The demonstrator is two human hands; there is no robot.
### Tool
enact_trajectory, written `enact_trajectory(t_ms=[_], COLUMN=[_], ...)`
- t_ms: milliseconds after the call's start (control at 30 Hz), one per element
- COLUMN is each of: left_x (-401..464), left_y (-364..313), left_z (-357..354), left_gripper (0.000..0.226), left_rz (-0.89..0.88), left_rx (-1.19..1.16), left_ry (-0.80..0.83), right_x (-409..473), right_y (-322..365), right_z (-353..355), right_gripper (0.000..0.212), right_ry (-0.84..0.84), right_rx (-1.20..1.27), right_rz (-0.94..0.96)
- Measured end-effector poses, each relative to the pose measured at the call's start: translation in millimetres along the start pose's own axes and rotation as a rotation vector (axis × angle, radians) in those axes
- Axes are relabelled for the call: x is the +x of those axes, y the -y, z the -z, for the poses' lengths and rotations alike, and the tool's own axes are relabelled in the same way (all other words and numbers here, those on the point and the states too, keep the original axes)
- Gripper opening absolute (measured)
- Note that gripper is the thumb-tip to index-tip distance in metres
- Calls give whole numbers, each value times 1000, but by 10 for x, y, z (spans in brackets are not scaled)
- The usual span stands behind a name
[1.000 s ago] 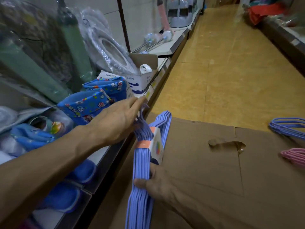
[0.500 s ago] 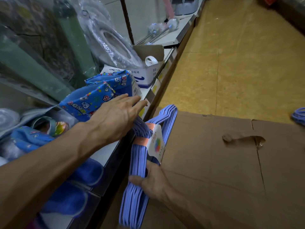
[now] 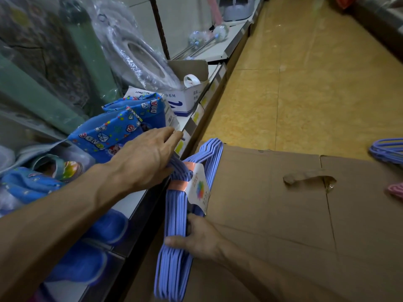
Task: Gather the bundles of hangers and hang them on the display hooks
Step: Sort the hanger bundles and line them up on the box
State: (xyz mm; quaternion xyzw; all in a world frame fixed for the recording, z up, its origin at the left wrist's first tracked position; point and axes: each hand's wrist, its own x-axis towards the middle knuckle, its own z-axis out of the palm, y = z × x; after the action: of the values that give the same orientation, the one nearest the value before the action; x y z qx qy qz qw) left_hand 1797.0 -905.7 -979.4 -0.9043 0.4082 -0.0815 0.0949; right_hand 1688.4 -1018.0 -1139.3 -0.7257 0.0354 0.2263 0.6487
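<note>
A bundle of lilac-blue hangers (image 3: 174,216), bound with an orange band and a white paper label, stands on edge between the shelf front and a flat cardboard box (image 3: 283,225). My right hand (image 3: 197,236) grips the bundle's lower part, fingers curled round it. My left hand (image 3: 146,158) lies over the hook ends at the top of the bundle, fingers straight and pointing along the shelf edge; its thumb is hidden. Another lilac bundle (image 3: 388,150) and a pink one (image 3: 395,190) lie at the right edge on the box. No display hook is visible.
A white shelf (image 3: 194,118) on the left carries blue printed fabric items (image 3: 122,131), a small white carton (image 3: 185,99), plastic-wrapped goods and green rolls. Yellow tiled floor (image 3: 316,83) runs ahead as an aisle.
The view has tilted and shifted slightly; the bundle has been raised a little along the shelf front. My left hand stays on the hook ends, and my right hand keeps its grip.
</note>
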Motion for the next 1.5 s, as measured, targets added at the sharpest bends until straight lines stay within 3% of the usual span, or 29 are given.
enact_trajectory(t_ms=[200, 400, 600, 700, 1000, 1133, 1233, 1300, 1400, 1500], left_x=[80, 274, 444, 603, 1002, 1067, 1098, 1121, 1162, 1215], left_y=[-204, -828, -1586, -1952, -3086, -3453, -3642, -3732, -3801, -3858], left_z=[97, 207, 193, 307, 616, 649, 624, 608, 566, 546], left_gripper=[69, 36, 21, 16, 14, 14, 16, 17, 19, 19], left_rz=[-51, 163, 281, 264, 189, 135, 111, 107, 130, 188], left_rx=[-119, -699, -1114, -1259, -1479, -1539, -1555, -1581, -1632, -1716], left_ry=[-104, -206, -61, -8, 149, 186, 209, 220, 222, 221], right_x=[-306, -926, -1740, -2241, -3597, -4058, -4334, -4472, -4546, -4498], right_y=[-98, -254, -493, -587, -604, -387, -261, -262, -280, -338], right_z=[304, 809, 1502, 1883, 2834, 3489, 3938, 4184, 4412, 4487], right_gripper=[51, 26, 10, 13, 13, 19, 35, 47, 59, 49], right_ry=[-108, -237, -383, -496, -920, -1245, -1425, -1440, -1331, -1219], right_rx=[-175, -367, -458, -500, -767, -1041, -1124, -1058, -754, -662], right_rz=[-88, -47, -125, -162, -177, -88, -367, -576, -674, -745])
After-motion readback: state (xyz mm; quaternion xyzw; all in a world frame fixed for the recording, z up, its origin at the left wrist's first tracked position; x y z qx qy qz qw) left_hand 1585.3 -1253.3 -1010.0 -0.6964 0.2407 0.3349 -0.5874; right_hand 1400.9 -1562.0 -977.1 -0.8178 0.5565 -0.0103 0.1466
